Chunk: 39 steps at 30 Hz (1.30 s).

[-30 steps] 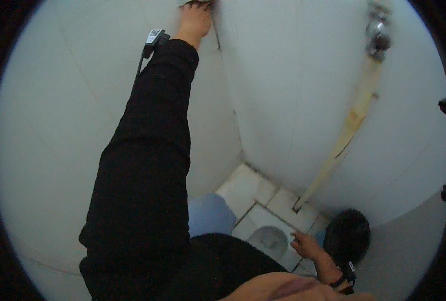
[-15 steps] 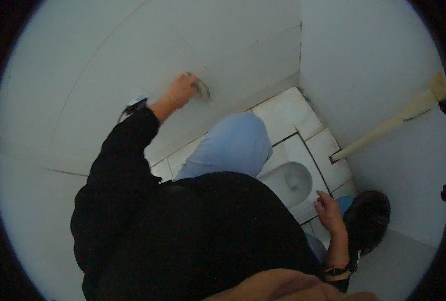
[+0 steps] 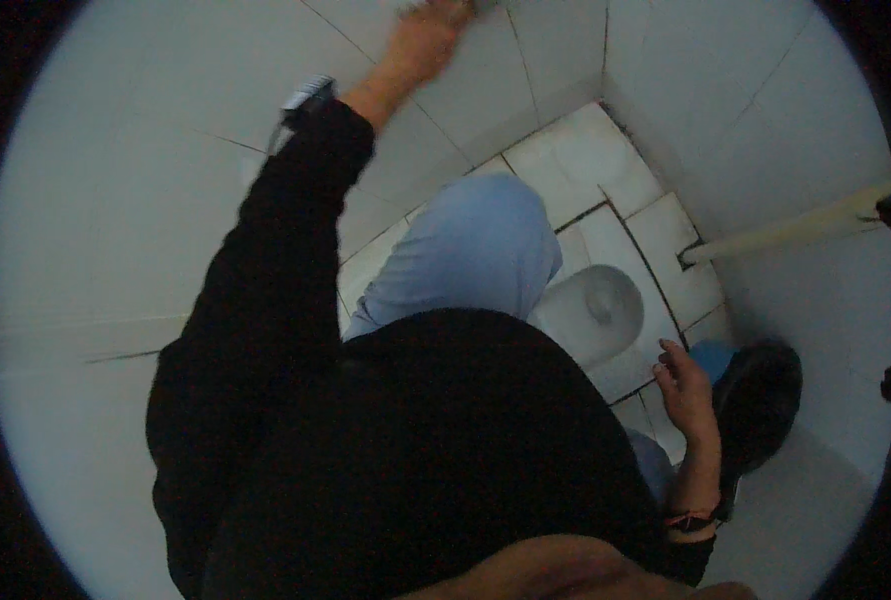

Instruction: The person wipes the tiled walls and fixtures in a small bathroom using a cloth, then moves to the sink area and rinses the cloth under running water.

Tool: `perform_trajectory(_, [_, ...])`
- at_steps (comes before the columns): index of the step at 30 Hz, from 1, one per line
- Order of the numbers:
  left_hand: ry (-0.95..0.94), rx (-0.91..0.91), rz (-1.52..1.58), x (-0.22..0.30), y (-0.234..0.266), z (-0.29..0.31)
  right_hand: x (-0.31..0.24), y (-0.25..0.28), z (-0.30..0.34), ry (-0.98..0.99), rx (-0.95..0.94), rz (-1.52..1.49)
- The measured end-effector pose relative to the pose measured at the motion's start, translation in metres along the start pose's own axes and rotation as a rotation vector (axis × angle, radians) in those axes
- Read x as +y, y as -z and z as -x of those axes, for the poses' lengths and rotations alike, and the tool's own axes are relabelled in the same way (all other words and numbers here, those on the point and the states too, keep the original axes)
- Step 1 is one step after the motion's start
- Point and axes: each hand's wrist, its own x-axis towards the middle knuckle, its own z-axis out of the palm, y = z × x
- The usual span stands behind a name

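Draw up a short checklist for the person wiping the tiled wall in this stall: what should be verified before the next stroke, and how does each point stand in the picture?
1. Left hand reaches the wall tiles: ok, the arm is stretched up against them.
2. Grip on the pale thing at the left fingers: cannot tell, it is cut off at the top edge and blurred.
3. Right hand free for balance: ok, it hangs open and empty above the floor.
4. Feet placed away from the squat pan: ok for the dark shoe beside it; the other foot is hidden.
5. Floor tiles dry: cannot tell.
6. Pipe on the right wall out of the arm's way: ok.
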Motion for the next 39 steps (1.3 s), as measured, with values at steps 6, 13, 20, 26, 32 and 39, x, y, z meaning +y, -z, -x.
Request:
perform_trajectory(6, [-0.093, -0.740, 0.578, 0.103, -0.048, 0.164, -0.008, 0.000, 0.016, -0.150, 0.048, 0.017])
perform_trajectory(13, [-0.232, -0.294, 0.258, 0.178, -0.143, 0.037, 0.005, 0.000, 0.015, -0.205, 0.136, 0.076])
perform_trajectory(20, [0.055, -0.746, 0.839, 0.171, -0.119, 0.212, 0.021, -0.002, 0.020, -0.242, 0.161, 0.127])
perform_trajectory(26, [0.106, -0.978, 0.762, 0.043, 0.043, 0.393, 0.007, -0.002, 0.019, -0.169, 0.105, 0.116])
perform_trajectory(32, [-0.356, -0.922, 0.507, 0.034, 0.022, 0.302, -0.004, 0.005, 0.008, -0.085, 0.091, 0.130])
perform_trajectory(39, [-0.306, -0.307, -0.047, 0.118, -0.085, 0.075, -0.006, 0.015, 0.008, -0.209, 0.084, 0.124])
